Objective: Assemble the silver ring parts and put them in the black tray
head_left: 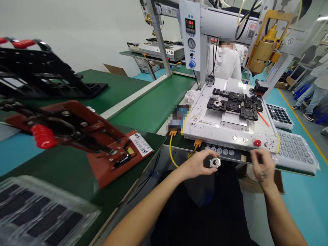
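Note:
Pinched between the thumb and fingers of my left hand [198,164] is a small silver watch case [215,162], an open ring with lugs, held in front of the bench edge. My right hand [262,167] is near the machine's front right corner, its fingers curled in and slightly blurred; whatever they hold, if anything, is hidden. Several clear round discs [225,151] lie in a row along the bench edge between the hands. On the machine bed [202,118], a black fixture [234,105] carries a similar round metal piece [217,103] at its left.
A gold dispensing head [263,51] hangs above the bed. Trays of round parts [294,150] stand at the right. A red button [257,143] is on the machine front. To the left are a brown toggle press [102,136] and a plastic-wrapped tray [43,215]. People work behind.

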The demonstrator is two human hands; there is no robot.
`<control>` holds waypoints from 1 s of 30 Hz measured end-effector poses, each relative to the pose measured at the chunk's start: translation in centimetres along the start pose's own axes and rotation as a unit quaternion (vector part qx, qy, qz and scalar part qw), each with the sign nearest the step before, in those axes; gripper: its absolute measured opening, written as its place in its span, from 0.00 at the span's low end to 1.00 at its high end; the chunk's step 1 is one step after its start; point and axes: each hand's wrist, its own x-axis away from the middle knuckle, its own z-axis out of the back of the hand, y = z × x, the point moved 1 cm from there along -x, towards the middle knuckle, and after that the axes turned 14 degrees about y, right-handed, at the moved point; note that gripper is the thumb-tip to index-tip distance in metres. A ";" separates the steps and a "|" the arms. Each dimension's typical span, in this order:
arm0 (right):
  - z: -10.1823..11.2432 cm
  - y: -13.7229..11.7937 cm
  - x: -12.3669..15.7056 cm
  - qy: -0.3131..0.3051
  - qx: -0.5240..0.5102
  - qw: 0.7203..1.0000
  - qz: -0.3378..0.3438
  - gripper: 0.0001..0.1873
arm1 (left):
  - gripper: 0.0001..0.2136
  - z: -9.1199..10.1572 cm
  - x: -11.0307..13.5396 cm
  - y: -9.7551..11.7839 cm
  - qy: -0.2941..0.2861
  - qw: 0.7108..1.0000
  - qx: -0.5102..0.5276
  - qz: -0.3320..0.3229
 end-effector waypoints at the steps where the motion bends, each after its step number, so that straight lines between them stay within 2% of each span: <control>1: -0.9 -0.8 1.0 -0.056 -0.022 0.998 0.015 0.07 | 0.18 -1.2 -0.6 -0.5 -0.029 0.999 -0.009 -0.027; 2: -1.7 -1.4 2.0 -0.097 -0.036 0.994 0.027 0.08 | 0.18 -2.4 -1.4 -1.0 -0.052 0.997 -0.019 -0.052; 4: -3.1 -1.8 3.7 -0.141 -0.047 0.988 0.039 0.14 | 0.18 -4.3 -3.0 -1.9 -0.079 0.992 -0.043 -0.086; 6: -3.8 -1.4 4.9 -0.147 -0.042 0.988 0.034 0.19 | 0.19 -5.6 -4.2 -2.7 -0.089 0.990 -0.056 -0.096; 8: -3.8 -0.8 5.5 -0.145 -0.032 0.989 0.023 0.20 | 0.19 -6.2 -4.6 -3.2 -0.094 0.989 -0.060 -0.098; 15: -3.8 0.0 5.2 -0.180 -0.031 0.983 0.016 0.16 | 0.19 -6.6 -2.5 -4.0 -0.105 0.986 -0.061 -0.113; 19: -4.6 0.9 4.9 -0.205 -0.059 0.976 0.038 0.16 | 0.19 -6.7 -2.5 -4.0 -0.104 0.989 -0.050 -0.097; 23: -4.9 2.1 6.6 -0.193 -0.091 0.975 0.052 0.15 | 0.19 -6.4 -2.8 -3.4 -0.117 0.989 -0.047 -0.078; 26: -4.0 2.4 8.8 -0.182 -0.114 0.975 0.054 0.16 | 0.18 -5.8 -2.8 -2.7 -0.127 0.988 -0.044 -0.070; 30: -1.1 1.8 10.6 -0.161 -0.125 0.979 0.027 0.11 | 0.18 -5.6 -3.1 -2.6 -0.124 0.987 -0.064 -0.073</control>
